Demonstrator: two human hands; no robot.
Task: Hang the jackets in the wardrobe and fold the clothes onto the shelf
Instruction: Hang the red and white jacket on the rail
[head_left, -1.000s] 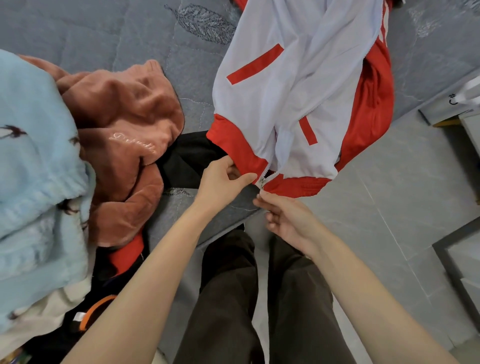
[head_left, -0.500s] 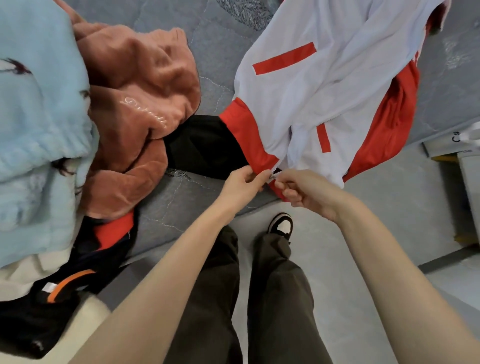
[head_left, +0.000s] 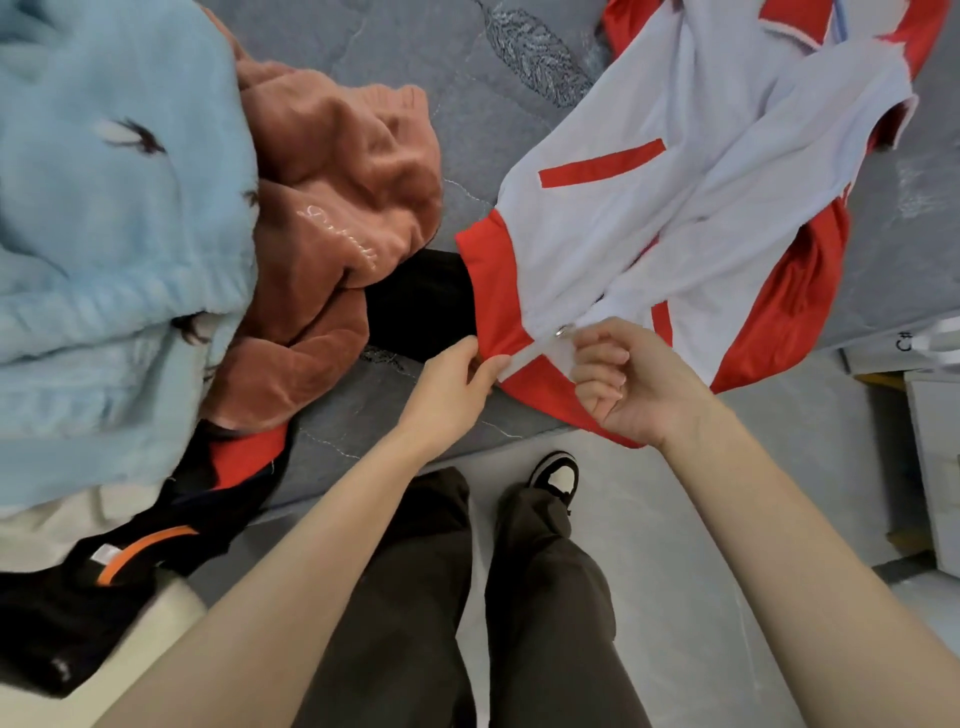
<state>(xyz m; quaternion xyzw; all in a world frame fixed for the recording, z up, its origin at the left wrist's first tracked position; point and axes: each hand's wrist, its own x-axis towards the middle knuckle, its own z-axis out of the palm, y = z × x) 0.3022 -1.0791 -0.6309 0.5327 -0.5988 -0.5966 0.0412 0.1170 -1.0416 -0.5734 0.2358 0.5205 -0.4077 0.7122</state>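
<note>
Your left hand (head_left: 452, 384) pinches the jacket (head_left: 649, 218) hem, your right hand (head_left: 628, 384) grips it by the zipper (head_left: 561, 331); black garment (head_left: 421, 306), rust fleece (head_left: 337, 208), blue fleece (head_left: 114, 208) crowd the bed (head_left: 415, 62) alongside.

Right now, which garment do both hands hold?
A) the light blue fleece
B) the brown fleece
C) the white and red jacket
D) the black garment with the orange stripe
C: the left hand pinches the red hem of the white and red jacket, and the right hand grips the same jacket at its zipper.
</note>
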